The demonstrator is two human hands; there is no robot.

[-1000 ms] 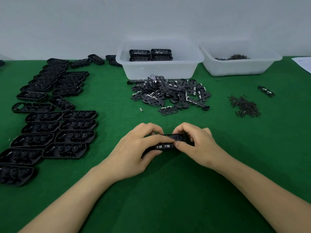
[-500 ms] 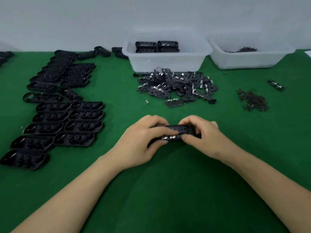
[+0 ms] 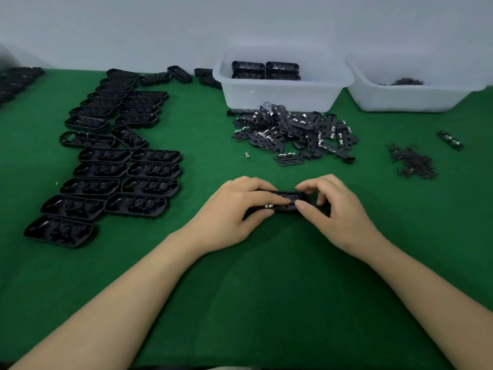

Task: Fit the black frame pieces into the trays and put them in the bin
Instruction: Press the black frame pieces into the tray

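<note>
Left hand [image 3: 234, 209] and right hand [image 3: 330, 209] both pinch one tray [image 3: 289, 200] low over the green table [image 3: 266, 289] — frame piece seemingly being seated; bin [image 3: 282, 84] holds few finished trays; many empty trays [image 3: 128, 172] and loose frame pieces [image 3: 293, 132] remain — early stage.

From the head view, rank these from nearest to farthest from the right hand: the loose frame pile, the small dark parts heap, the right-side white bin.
1. Loose frame pile, ahead of the right hand.
2. Small dark parts heap, off to its right.
3. Right-side white bin, far right by the wall.
</note>
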